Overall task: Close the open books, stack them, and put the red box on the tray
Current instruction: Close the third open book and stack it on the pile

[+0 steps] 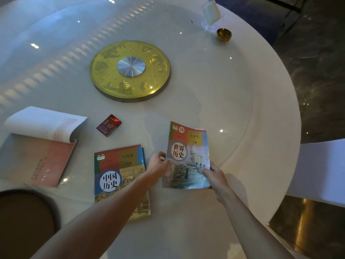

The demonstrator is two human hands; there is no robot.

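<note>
A closed textbook with a warship on its cover (187, 156) is held just above the white table, my left hand (157, 163) gripping its left edge and my right hand (214, 176) its lower right corner. To its left a second closed textbook (115, 171) lies flat, partly under my left forearm. Farther left, a pink-covered book (37, 144) lies open with its pages folded back. A small red box (108, 125) rests on the table between the open book and the held one. A dark round tray (28, 217) sits at the lower left edge.
A gold disc with a silver centre (130, 71) marks the middle of the round glass turntable (214, 94). At the far right stand a clear napkin holder (211, 14) and a small gold ashtray (224, 34). A white chair cover (321, 171) is at the right.
</note>
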